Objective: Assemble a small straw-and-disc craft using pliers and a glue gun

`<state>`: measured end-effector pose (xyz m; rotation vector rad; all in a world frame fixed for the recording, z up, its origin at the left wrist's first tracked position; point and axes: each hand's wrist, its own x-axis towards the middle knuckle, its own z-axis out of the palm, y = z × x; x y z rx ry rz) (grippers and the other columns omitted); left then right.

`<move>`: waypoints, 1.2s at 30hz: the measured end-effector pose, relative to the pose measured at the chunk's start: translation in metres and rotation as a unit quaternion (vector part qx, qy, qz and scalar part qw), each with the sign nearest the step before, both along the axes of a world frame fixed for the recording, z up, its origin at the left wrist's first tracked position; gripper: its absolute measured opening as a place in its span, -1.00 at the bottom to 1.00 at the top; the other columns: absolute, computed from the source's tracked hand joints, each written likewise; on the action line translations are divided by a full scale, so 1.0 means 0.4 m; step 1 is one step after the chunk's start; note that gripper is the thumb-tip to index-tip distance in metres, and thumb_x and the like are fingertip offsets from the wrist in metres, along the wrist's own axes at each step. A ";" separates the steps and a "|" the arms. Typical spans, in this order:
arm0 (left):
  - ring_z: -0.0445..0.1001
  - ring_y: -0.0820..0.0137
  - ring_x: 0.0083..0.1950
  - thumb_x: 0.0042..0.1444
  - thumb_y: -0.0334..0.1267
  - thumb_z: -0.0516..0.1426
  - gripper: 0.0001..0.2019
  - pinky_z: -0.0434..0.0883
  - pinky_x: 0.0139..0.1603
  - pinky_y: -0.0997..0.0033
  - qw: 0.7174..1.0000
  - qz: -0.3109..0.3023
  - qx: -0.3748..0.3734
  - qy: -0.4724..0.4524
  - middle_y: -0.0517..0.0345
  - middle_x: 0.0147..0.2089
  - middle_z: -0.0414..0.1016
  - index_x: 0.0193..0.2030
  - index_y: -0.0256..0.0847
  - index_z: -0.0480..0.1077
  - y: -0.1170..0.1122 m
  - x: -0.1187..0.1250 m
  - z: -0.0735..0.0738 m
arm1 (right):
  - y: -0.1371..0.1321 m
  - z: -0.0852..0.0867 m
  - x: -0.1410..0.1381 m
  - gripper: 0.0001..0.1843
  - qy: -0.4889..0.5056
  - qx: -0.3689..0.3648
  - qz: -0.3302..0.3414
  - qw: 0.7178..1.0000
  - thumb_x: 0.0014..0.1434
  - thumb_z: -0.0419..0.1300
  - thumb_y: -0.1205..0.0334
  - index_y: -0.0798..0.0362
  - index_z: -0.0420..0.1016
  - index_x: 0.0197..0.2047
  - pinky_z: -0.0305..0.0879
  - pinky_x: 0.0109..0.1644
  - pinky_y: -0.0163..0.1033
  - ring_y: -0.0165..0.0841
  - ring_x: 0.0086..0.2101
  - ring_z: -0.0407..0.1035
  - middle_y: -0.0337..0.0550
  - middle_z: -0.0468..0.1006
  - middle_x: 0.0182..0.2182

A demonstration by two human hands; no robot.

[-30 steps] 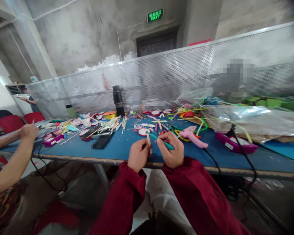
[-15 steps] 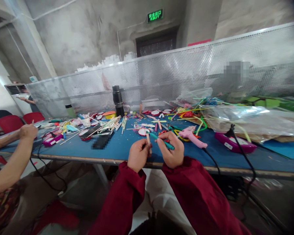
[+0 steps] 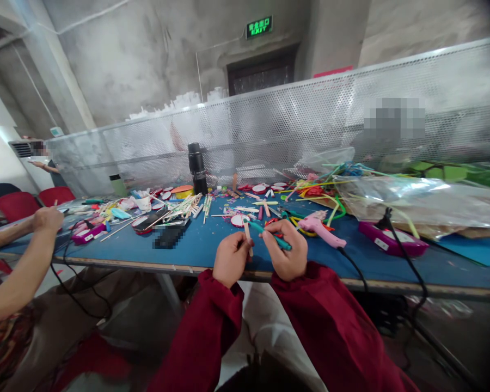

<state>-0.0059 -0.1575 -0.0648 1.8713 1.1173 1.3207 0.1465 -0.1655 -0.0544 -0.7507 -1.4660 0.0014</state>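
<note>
My left hand (image 3: pixel 231 258) is closed, pinching a pale wooden craft stick (image 3: pixel 247 231) that stands nearly upright above the table's front edge. In my right hand (image 3: pixel 288 251) is a slim teal pen (image 3: pixel 285 245), slanted up and left. Its far end meets the upper part of the stick; whether it actually touches I cannot tell. Fingers hide the middle of the pen and the stick's lower part. Just beyond my hands lies a round white disc with a red rim (image 3: pixel 239 220). Right of my right hand rests a pink glue gun (image 3: pixel 323 231) with a black cord.
A black bottle (image 3: pixel 196 169) stands near the perforated metal screen (image 3: pixel 265 125). Loose sticks (image 3: pixel 185 209) and a black phone-like slab (image 3: pixel 169 235) lie left. Purple device (image 3: pixel 392 238) and plastic bags (image 3: pixel 433 198) sit right. Another person's hands (image 3: pixel 48 219) work at far left.
</note>
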 end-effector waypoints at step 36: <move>0.34 0.48 -0.50 0.26 -0.12 0.07 -0.72 0.25 -0.42 0.49 1.000 -0.005 -0.009 -0.011 0.25 -0.56 0.39 -0.44 -0.20 0.32 -0.007 0.001 0.008 | -0.007 0.005 -0.001 -0.94 -0.009 0.001 0.002 1.000 0.22 0.19 0.27 -0.01 0.43 -0.33 0.31 -0.28 -0.22 -0.35 -0.41 0.42 -0.23 0.53 -0.43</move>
